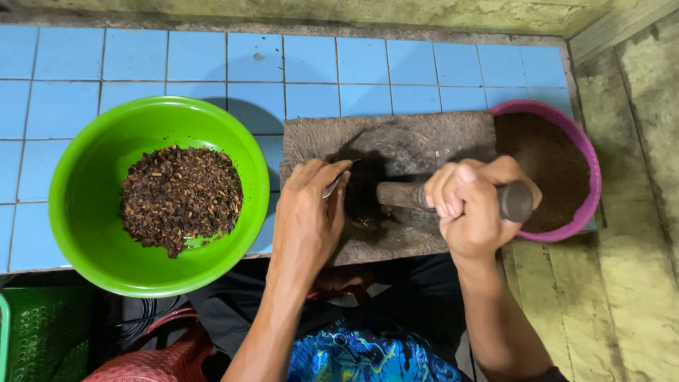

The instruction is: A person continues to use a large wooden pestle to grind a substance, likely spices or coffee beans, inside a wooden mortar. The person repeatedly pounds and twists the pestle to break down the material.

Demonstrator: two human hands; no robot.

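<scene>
Fingers of the right hand (pixel 470 205) clamp around the stone pestle (pixel 453 198) for leverage, while the left hand (pixel 308 216) pinches a spoon (pixel 332 185) over the mortar slab (pixel 396 141), steadying the dark grounds.

The table (pixel 396 64) is surfaced in blue tiles with a worn edge. Directly on it rest a green bowl (pixel 85 205), a stone grinding slab (pixel 311 134), and a purple bowl (pixel 590 163).
</scene>
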